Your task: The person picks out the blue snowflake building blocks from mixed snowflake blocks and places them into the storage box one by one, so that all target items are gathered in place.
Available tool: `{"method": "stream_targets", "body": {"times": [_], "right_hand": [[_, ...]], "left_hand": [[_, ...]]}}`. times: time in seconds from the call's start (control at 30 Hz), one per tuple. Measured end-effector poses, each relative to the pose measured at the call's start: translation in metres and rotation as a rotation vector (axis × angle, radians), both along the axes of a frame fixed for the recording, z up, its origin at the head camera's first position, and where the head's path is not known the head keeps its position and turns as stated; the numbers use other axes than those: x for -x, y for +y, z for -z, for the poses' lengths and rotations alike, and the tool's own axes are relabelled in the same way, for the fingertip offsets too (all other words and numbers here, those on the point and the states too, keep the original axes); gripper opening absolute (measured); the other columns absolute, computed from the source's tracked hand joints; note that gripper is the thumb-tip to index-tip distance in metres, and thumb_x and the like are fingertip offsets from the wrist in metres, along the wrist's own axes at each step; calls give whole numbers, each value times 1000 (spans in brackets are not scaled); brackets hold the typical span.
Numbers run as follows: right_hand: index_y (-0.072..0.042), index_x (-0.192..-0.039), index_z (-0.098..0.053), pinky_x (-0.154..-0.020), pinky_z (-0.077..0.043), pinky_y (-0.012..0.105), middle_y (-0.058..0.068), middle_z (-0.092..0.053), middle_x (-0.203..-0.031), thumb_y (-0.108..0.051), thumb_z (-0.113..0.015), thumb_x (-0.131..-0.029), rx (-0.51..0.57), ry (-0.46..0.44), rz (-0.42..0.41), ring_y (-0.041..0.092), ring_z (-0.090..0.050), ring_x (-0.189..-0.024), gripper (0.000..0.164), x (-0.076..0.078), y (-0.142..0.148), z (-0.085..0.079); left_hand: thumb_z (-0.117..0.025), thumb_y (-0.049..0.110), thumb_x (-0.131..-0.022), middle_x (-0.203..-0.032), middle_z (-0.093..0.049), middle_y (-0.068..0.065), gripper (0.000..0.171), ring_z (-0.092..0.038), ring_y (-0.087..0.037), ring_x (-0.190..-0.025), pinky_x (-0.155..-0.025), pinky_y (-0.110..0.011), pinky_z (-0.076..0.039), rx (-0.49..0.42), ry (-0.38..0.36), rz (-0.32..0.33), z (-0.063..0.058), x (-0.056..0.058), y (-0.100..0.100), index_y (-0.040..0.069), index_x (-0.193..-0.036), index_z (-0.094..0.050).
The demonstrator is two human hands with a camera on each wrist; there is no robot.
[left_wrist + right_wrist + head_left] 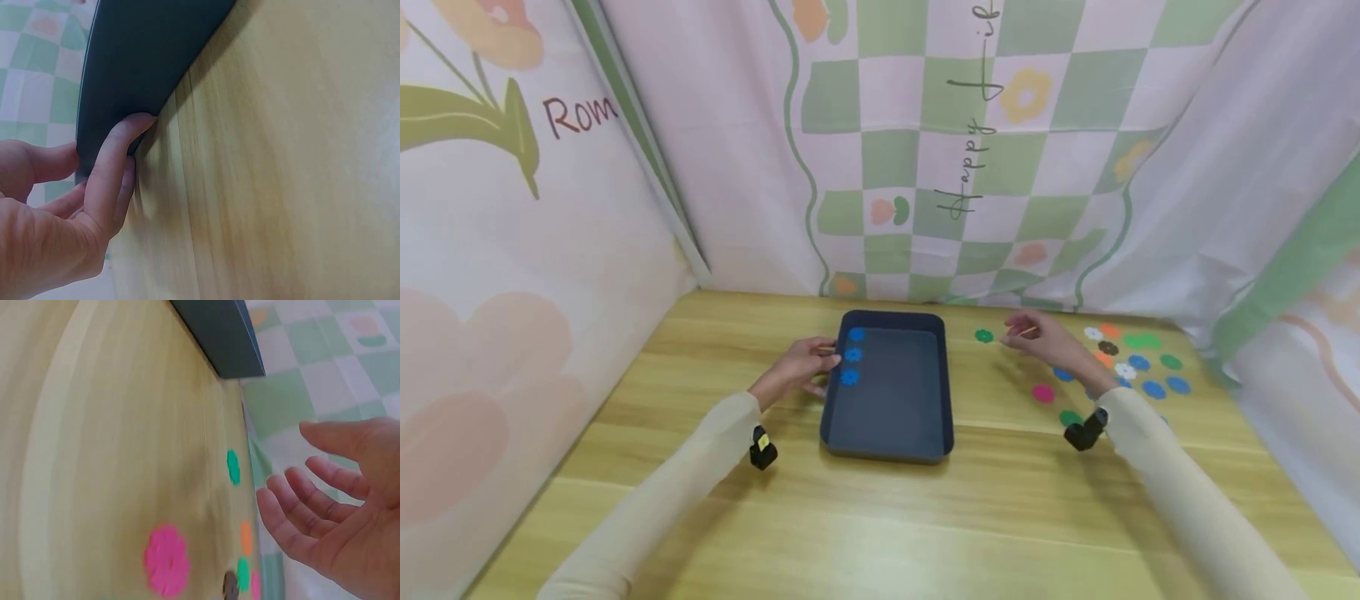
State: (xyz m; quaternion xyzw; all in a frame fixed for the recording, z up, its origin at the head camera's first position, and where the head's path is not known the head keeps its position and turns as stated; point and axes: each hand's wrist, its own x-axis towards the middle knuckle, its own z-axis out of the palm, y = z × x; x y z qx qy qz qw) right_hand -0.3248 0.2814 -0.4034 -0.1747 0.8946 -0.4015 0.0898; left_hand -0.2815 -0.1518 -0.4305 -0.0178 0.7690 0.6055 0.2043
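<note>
A printed cloth wall [512, 267] bounds the wood-grained tabletop [887, 533] at left. The left hand [797, 367] grips the left rim of a dark tray [895, 400], thumb above, fingers against its outer wall. Three blue discs [852, 355] line the tray's left side; a checkered curtain [910, 158] rises behind. Tabletop extends from the tray's near edge toward the viewer. A green disc [984, 336] lies near the far edge, beside the right hand [1045, 337], its fingers loosely parted, holding nothing. Scattered discs [1138, 363] occupy the right.
</note>
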Motion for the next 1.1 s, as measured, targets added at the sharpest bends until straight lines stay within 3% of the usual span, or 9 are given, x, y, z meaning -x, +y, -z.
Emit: {"method": "stream_targets", "body": {"times": [0.2,0.4,0.6,0.87,1.1], "right_hand": [[4,-157,-34,-104,-55,59,32,-50,-145,-33,-66,-106,1,-69,19,47,-54,-130,71,-8,32,0],[-2,-158,-39,-101,-56,60,31,-51,-145,-33,-66,-105,-40,-9,38,49,-55,-129,67,-11,59,7],[1,-156,-40,-102,-54,64,35,-50,-144,-31,-64,-107,-78,9,55,53,-54,-128,63,-14,83,16],[6,-153,-41,-96,-60,59,38,-52,-139,-18,-64,-106,-111,3,24,57,-55,-124,57,-14,103,25],[7,-153,-40,-102,-52,68,40,-51,-141,-19,-68,-104,-150,-15,10,58,-53,-126,62,-12,110,32]], "left_hand": [[-54,12,-110,-163,-37,-28,58,-48,-46,-142,-82,-45,-67,6,3,4,-2,0,0,2,-162,-33],[-54,12,-110,-162,-37,-28,58,-48,-46,-142,-80,-43,-67,9,5,6,-2,0,1,2,-162,-32],[-54,13,-110,-162,-36,-28,58,-48,-46,-142,-82,-44,-67,8,-5,8,-3,-1,1,2,-163,-32],[-53,13,-111,-162,-36,-29,58,-50,-45,-140,-80,-42,-68,8,-3,7,-5,-1,3,1,-163,-31],[-53,13,-111,-162,-36,-29,58,-50,-45,-141,-80,-42,-68,9,-4,5,-4,-1,3,1,-163,-31]]}}
